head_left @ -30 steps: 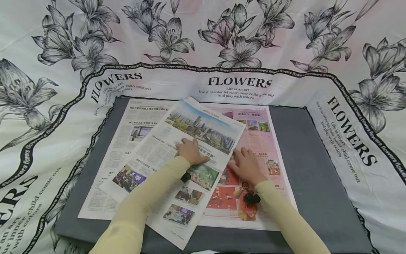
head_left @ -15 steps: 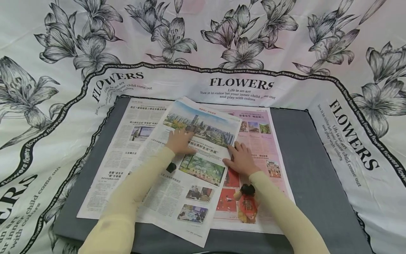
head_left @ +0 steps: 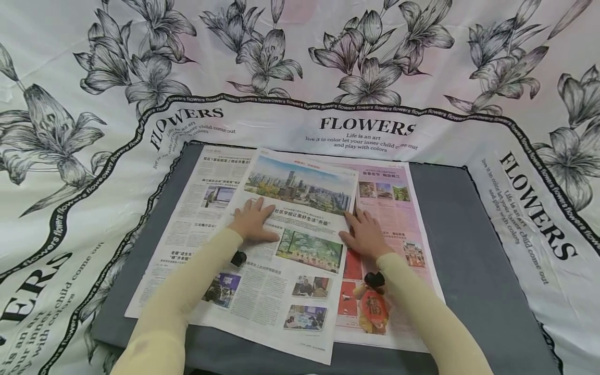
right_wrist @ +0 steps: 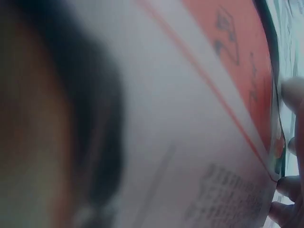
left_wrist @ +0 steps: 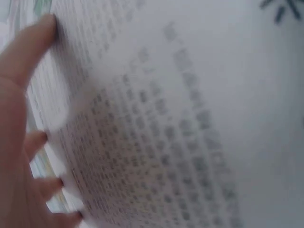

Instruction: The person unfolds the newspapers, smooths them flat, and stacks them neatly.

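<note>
A folded newspaper (head_left: pixel 304 182), with a city skyline photo near its top, lies slightly tilted over a wider spread-out newspaper (head_left: pixel 389 219). My left hand (head_left: pixel 252 223) rests on the folded newspaper with fingers spread, left of its headline. In the left wrist view, the thumb and fingertips (left_wrist: pixel 50 21) of this hand touch the printed page. My right hand (head_left: pixel 367 234) lies at the folded newspaper's right edge, fingers extended and fingertips right at the edge. In the right wrist view its fingers (right_wrist: pixel 287 187) show along the paper's border.
Both newspapers lie on a dark grey tabletop (head_left: pixel 469 250), the folded one reaching past the lower edge of the spread one. White fabric (head_left: pixel 272 125) printed with black flowers and lettering surrounds the table at the back and sides. A black wrist device (head_left: pixel 239 258) sits under the left sleeve.
The folded newspaper has turned clockwise toward upright, its lower end swinging right. My left hand has moved left across it; my right hand has stayed by its right edge.
</note>
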Tool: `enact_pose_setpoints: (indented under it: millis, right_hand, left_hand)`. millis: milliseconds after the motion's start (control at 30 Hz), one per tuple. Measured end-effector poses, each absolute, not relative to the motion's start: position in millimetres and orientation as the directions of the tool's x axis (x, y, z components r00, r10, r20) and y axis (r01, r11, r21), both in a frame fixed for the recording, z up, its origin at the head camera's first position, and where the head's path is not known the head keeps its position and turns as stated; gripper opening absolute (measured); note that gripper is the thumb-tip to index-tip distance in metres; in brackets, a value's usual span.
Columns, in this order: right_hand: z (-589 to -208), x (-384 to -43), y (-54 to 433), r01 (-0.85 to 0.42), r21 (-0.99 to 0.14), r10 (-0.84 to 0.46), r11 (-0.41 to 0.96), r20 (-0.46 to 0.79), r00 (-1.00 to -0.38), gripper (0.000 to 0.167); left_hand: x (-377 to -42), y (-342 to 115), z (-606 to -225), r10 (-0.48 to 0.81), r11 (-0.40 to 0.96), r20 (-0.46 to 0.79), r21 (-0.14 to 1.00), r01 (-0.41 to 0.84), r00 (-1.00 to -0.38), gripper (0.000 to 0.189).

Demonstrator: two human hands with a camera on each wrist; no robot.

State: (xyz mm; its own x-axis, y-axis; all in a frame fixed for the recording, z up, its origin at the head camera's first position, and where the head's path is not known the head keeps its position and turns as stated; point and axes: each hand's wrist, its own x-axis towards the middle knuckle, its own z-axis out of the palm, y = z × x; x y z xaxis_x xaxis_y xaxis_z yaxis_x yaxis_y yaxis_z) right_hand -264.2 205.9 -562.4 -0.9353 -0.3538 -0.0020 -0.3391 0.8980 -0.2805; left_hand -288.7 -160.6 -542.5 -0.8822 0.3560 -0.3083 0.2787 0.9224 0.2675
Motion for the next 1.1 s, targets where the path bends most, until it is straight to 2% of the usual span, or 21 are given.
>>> enact_pose_setpoints:
  millis: [300,467,867,1100]
  right_hand:
    - [-563,-266,206,-0.338,-0.266,-0.342,0.903,0.034,-0.939,0.067]
    - [-561,-267,205,-0.314,-0.273,-0.329,0.91,-0.013,-0.944,0.069]
    - [-560,-264,201,-0.309,-0.269,-0.321,0.912,-0.002,-0.947,0.067]
    - [-562,-265,203,-0.303,-0.255,-0.317,0.918,-0.012,-0.948,0.067]
  left_hand:
    - [-276,-138,-541,0.218,0.952,-0.281,0.273,0.14,-0.935,0.102]
    - [-279,-132,-544,0.176,0.948,-0.296,0.307,0.081,-0.939,0.104]
    - [-284,-131,-542,0.171,0.941,-0.301,0.331,0.065,-0.938,0.104]
    - [-282,-147,-546,0.176,0.9,-0.243,0.433,0.055,-0.954,0.094]
